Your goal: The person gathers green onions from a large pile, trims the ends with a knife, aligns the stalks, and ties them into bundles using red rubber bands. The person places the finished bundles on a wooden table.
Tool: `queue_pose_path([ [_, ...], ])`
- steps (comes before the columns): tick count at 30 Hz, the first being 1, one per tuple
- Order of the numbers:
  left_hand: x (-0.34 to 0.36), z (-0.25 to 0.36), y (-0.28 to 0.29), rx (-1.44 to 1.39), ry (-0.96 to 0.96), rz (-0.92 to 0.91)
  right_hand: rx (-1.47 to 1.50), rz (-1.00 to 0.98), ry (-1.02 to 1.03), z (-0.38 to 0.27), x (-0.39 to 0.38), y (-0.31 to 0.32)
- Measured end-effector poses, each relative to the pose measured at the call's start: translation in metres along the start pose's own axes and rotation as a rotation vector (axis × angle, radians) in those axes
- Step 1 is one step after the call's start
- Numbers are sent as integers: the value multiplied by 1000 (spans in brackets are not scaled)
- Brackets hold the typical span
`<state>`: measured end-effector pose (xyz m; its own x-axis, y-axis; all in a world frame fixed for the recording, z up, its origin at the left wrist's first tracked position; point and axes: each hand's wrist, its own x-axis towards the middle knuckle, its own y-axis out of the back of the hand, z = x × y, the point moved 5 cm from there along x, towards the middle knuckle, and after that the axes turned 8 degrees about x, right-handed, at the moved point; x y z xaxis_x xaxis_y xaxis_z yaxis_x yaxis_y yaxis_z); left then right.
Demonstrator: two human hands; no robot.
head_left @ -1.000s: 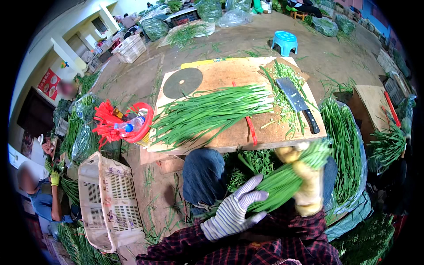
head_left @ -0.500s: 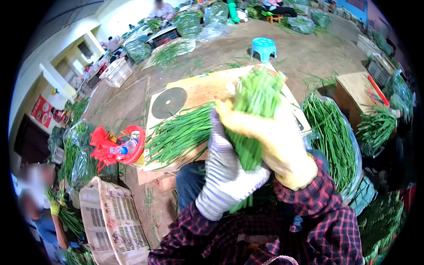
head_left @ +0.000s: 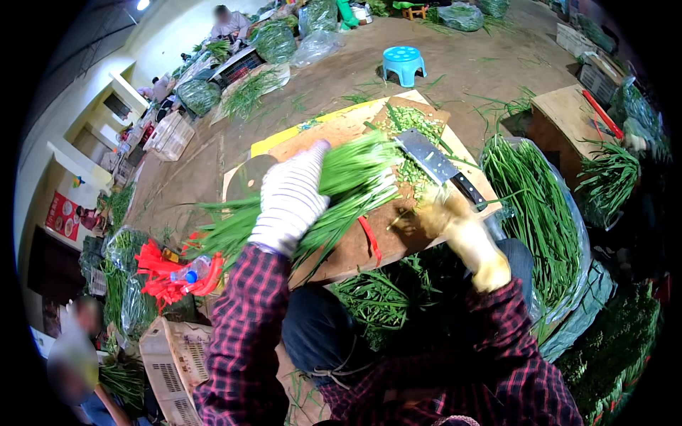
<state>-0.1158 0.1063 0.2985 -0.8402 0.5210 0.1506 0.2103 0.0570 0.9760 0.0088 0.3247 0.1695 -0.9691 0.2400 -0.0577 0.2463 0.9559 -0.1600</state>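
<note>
Standing here watching someone at a low wooden desk (head_left: pixel 341 262) with a heap of what look like garlic chives (head_left: pixel 359 160), pale ends toward the right edge, leafy ends hanging out past the left one. The left hand (head_left: pixel 288 202), in a striped glove, has its fingers closed over the bunch, thumb on the near side. The right hand (head_left: pixel 458 234), yellow glove, is a blur over the near edge by the right corner, so can't tell if those fingers are open or holding anything. My guess is the step in hand is settling the bunch on the desk; I'd say the next move calls for keeping those pale ends lined up and the right fingers clear of the cleaver (head_left: pixel 430 157) lying along the right edge beside chopped bits (head_left: pixel 414 122). Container-wise: off the left edge a heap of red ties (head_left: pixel 153 264) sits with a blue-capped plastic bottle (head_left: pixel 202 265), their holder mostly hidden by the sleeve. A white plastic crate (head_left: pixel 160 348) is lower left, couldn't see what's inside. Past the right edge, a big plastic bag (head_left: pixel 580 238) is packed with long loose greens (head_left: pixel 536 220).
</note>
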Motion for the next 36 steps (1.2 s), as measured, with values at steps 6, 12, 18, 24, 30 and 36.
queue_pose_path([
  [6,1,-23,-102,-89,16,-134,-292,-6,-97,2,-12,-24],
  [12,8,-23,-90,-100,44,-234,-379,227,368,-10,74,-34],
  [18,12,-15,-86,-123,4,-92,-336,-49,-17,37,160,-80],
  [24,12,-20,-99,-158,82,-233,-45,127,194,6,137,-76],
  [30,3,-8,-98,-119,50,-185,-605,-125,418,29,134,-106],
  [36,-10,-1,-119,-92,54,-236,-812,11,717,6,45,-74],
])
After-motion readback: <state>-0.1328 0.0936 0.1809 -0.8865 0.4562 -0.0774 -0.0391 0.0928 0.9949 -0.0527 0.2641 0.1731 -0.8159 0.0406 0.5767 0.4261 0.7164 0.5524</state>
